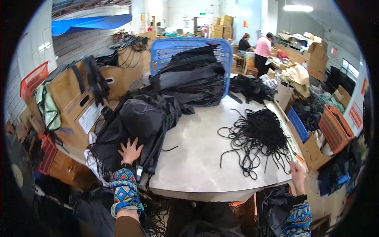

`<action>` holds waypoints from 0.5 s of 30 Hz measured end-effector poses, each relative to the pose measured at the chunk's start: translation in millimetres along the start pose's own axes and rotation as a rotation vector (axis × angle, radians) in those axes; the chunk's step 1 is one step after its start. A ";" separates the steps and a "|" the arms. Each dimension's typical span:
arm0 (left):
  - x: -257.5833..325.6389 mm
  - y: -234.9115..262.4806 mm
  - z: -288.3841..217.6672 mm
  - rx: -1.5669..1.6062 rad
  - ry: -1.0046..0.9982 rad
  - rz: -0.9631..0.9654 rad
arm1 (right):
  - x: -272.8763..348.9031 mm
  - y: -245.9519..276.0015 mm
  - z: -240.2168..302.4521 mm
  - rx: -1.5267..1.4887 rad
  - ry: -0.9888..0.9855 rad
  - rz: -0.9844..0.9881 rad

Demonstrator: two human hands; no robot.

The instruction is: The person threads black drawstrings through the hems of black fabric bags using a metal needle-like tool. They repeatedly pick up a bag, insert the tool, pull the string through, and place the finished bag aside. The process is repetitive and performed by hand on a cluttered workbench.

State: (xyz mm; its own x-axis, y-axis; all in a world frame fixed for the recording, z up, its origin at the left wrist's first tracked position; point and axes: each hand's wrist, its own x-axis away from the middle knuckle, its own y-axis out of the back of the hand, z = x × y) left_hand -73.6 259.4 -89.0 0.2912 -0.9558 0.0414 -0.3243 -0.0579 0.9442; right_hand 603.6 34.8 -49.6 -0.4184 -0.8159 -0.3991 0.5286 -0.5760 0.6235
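Observation:
My left hand (131,151) lies with spread fingers on a heap of black fabric pieces (142,114) at the table's left side. The cloth looks thin and slightly shiny, and folds hang over the near edge. By the table's right edge, my right hand (297,173) is closed, its fingers curled. Whatever it may hold is too small to tell. Beside it lies a tangled pile of black cords (262,132), with loose ends reaching close to the fingers. One short black cord piece (170,149) rests near the fabric heap.
A blue plastic basket (158,46) with stacked black fabric stands at the back of the pale table (197,158). Cardboard boxes (71,106) crowd the left. An orange crate (333,128) and a blue crate (297,123) sit at the right. Two people (262,47) work farther back.

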 end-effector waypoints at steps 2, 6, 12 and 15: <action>-6.7 9.9 -8.2 0.022 -0.007 0.041 | 13.3 -7.6 27.8 0.045 0.053 0.072; -25.4 11.9 39.5 0.128 -0.169 -0.006 | 24.0 -20.3 49.5 0.070 0.110 0.188; 12.2 22.2 24.8 0.169 -0.360 -0.088 | 35.8 -39.9 42.9 -0.057 0.111 0.267; 35.1 34.9 16.0 0.118 -0.383 -0.117 | 33.5 -50.3 52.1 -0.078 0.139 0.331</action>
State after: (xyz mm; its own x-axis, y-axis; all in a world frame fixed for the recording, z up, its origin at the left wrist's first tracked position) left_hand -89.1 219.2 -59.9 -0.0161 -0.9778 -0.2090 -0.4166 -0.1835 0.8904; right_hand 524.5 39.1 -59.3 -0.1143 -0.9545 -0.2753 0.6756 -0.2778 0.6829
